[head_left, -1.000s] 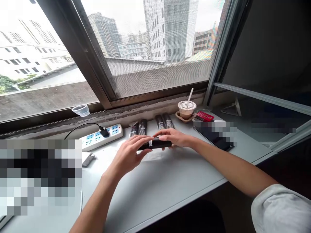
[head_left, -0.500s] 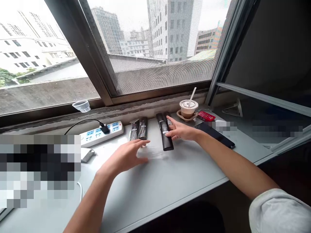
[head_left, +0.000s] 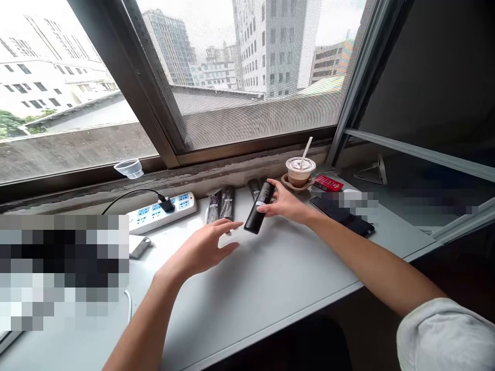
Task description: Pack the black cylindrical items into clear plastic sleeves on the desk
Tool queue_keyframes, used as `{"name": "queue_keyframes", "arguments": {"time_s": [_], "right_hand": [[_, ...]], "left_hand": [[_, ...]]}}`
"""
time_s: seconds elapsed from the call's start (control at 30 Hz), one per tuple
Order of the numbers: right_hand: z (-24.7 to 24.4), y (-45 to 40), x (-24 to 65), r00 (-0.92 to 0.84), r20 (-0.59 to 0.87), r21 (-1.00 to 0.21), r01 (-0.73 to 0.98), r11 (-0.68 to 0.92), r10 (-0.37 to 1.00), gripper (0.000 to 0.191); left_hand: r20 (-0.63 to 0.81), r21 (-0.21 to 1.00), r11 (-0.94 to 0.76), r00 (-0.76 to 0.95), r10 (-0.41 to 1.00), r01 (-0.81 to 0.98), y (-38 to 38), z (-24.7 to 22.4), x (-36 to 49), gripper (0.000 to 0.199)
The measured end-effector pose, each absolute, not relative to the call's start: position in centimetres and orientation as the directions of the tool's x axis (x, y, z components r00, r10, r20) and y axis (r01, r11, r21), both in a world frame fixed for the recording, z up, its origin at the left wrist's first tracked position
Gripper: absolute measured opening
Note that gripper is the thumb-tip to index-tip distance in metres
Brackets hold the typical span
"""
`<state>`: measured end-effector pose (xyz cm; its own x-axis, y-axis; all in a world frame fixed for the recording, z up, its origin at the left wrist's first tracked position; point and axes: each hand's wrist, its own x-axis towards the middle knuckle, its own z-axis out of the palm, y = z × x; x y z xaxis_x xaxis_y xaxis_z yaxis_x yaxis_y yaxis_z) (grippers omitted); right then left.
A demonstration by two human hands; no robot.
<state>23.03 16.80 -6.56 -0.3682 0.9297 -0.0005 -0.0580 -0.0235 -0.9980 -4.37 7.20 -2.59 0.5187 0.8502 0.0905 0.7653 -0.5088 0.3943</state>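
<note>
A slim black remote control [head_left: 259, 207] with a small white label stands tilted on the white desk [head_left: 251, 278], its far end leaning right. My right hand [head_left: 284, 202] grips it from the right side, fingers around its upper half. My left hand [head_left: 197, 252] is open, holding nothing, with its fingertips a short way left of the remote's lower end. Two dark items in clear plastic sleeves [head_left: 220, 205] lie beyond that hand. Behind the remote, a similar sleeved item [head_left: 254, 188] is partly hidden.
A white power strip [head_left: 158, 212] with a black plug lies at the back left. At the back right are an iced drink cup [head_left: 299, 171] with a straw, a red box [head_left: 328, 183] and a black phone [head_left: 340, 215]. A pixelated patch covers the desk's left side.
The remote has swung from pointing straight back to a slant, its near end moving left. My right hand turned with it. My left hand has stayed open, shifting only slightly.
</note>
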Motion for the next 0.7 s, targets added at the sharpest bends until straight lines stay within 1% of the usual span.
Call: {"name": "queue_keyframes", "arguments": {"time_s": [0.1, 0.17, 0.3, 0.37, 0.5, 0.7], "right_hand": [[-7.0, 16.2, 22.2, -0.350, 0.025, -0.997, -0.078, -0.003, 0.937, 0.128], [-7.2, 16.1, 21.9, -0.331, 0.031, -0.997, -0.083, 0.004, 0.943, 0.129], [-7.3, 16.7, 22.4, -0.317, 0.057, -0.998, -0.017, 0.054, 0.947, 0.122], [-7.4, 17.1, 22.9, -0.318, 0.082, -0.994, 0.039, 0.100, 0.944, 0.117], [-7.7, 17.5, 23.2, -0.373, 0.105, -0.987, 0.072, 0.141, 0.922, 0.114], [-7.1, 17.0, 23.1, -0.395, 0.123, -0.985, 0.064, 0.160, 0.911, 0.114]], "left_hand": [[0.086, 0.442, -0.492, 0.511, 0.856, 0.750, 7.0, -2.5, -3.7, 0.048], [0.095, 0.449, -0.491, 0.506, 0.857, 0.747, 7.0, -2.5, -3.7, 0.049], [0.077, 0.413, -0.439, 0.449, 0.890, 0.798, 7.1, -2.8, -4.9, 0.070], [0.040, 0.418, -0.398, 0.421, 0.906, 0.816, 7.2, -2.8, -5.8, 0.074], [-0.040, 0.459, -0.376, 0.442, 0.896, 0.805, 7.3, -2.8, -6.3, 0.065], [-0.054, 0.471, -0.372, 0.447, 0.893, 0.800, 7.2, -2.6, -5.0, 0.057]]}}
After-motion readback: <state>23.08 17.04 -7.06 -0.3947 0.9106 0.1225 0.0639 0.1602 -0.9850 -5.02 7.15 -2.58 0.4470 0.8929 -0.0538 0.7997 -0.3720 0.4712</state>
